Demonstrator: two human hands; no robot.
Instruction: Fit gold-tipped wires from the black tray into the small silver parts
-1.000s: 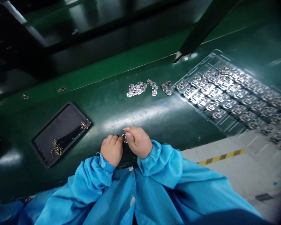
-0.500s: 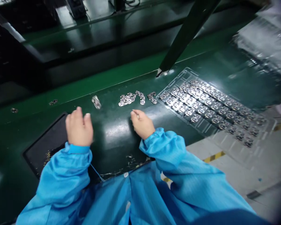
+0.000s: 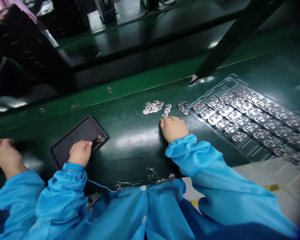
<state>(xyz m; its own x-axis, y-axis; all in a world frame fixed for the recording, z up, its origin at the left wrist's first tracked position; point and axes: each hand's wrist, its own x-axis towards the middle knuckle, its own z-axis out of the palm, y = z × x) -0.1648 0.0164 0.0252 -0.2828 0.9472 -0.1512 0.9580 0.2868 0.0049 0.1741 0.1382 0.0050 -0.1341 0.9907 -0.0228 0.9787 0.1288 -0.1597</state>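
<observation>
My left hand (image 3: 80,152) is over the front of a shallow black tray (image 3: 72,135), its fingers curled together. Small gold-coloured pieces (image 3: 100,138) lie in the tray's right corner, just beyond the hand. My right hand (image 3: 174,128) is closed at the near end of a few small silver parts (image 3: 167,109) that look like tiny circuit boards. Its fingertips touch or nearly touch them; whatever is between them is hidden. A cluster of similar silver parts (image 3: 153,106) lies to the left, and darker parts (image 3: 182,107) to the right.
A clear plastic tray (image 3: 242,151) holding rows of silver parts spreads across the right side. Single parts (image 3: 109,90) lie along the back strip. A dark post (image 3: 215,55) rises behind. At far left is a co-worker's hand (image 3: 5,155).
My left hand has gone down to the black tray. The blurred silver part near it now rests farther back. My right hand has reached the silver parts. A co-worker's hand has appeared at left.
</observation>
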